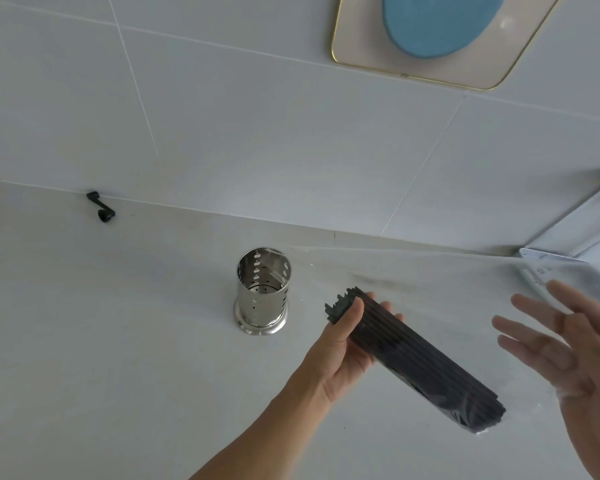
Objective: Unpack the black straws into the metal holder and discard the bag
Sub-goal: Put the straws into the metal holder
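Two bare hands work above a pale grey tabletop (101,358). The left hand (340,344) is wrapped around the upper end of a bundle of black straws (413,358), thumb across the front and fingertips showing behind, so the bundle slants from the hand down toward the lower right. The straws' cut tips stick out just past the thumb, uneven in length. A clear, thin plastic bag (482,410) clings to the lower end of the bundle and seems to spread upward and rightward as a faint film; its edges are hard to trace against the light surface. The right hand (565,344) hovers to the right of the bundle, fingers spread wide, palm toward the straws, holding nothing that can be made out; whether it touches the film cannot be told, and its wrist is cut off by the frame edge.

Left of the left hand, apart from it, stands the shiny perforated cylindrical metal holder (262,292), upright on its flared base, with nothing visible inside.

Farther left, by the wall, lies a small black crank-shaped piece (100,210). White wall tiles (257,133) rise behind the tabletop. At the top, a gold-rimmed cream tray (361,46) bears a blue oval object (437,26), partly cropped.
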